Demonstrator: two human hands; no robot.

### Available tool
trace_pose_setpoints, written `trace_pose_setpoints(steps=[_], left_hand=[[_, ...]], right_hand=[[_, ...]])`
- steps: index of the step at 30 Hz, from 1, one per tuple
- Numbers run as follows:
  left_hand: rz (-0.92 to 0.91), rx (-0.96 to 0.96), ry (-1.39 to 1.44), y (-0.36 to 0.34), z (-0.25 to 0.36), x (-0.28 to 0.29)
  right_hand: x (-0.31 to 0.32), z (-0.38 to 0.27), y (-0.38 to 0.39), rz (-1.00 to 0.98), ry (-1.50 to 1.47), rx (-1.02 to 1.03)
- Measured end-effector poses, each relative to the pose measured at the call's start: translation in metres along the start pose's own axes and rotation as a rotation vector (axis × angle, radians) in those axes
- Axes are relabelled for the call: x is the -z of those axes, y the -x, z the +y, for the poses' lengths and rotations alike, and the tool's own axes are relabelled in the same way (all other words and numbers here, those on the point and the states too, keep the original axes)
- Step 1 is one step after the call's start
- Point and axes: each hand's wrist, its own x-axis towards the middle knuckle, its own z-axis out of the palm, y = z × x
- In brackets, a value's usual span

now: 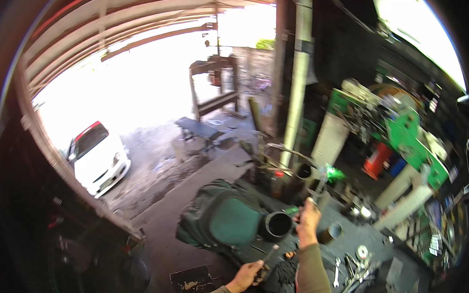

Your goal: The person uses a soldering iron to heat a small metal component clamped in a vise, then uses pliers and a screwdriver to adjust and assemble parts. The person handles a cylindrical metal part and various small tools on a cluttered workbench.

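My left hand [248,276] is closed around a short, flat metal bar [272,252] that points up and away. Farther forward and to the right, my right hand [308,221] grips a slender metal tool [317,191]; blur hides its exact kind. Between the hands, a dark hollow cylinder [263,227] stands on the workbench with its round mouth facing up. Left of it lies a dark green bag or jacket [232,221]. A smaller metal ring or sleeve [331,232] stands just right of my right wrist.
A combination wrench [336,273], a white roll [361,252] and several tools lie on the right of the bench. Behind it are a bottle with a red cap [277,183] and green machinery [407,135]. A white car [98,159] is parked outside, left.
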Motion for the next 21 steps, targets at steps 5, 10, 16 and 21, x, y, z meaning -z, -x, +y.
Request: trace_pose_setpoints(steps=[5, 10, 16, 21], left_hand=[[0.116, 0.028, 0.087, 0.005, 0.004, 0.022], [0.111, 0.006, 0.086, 0.004, 0.013, 0.021], [0.138, 0.001, 0.086, 0.0, 0.008, 0.035], [0.086, 0.022, 0.029, -0.002, 0.009, 0.032]], right_hand=[[-0.011, 0.005, 0.008, -0.067, -0.079, -0.054], [-0.001, 0.003, 0.002, -0.048, -0.108, -0.036], [-0.013, 0.015, 0.004, -0.039, -0.102, -0.022], [-0.006, 0.007, 0.002, 0.006, -0.118, -0.045]])
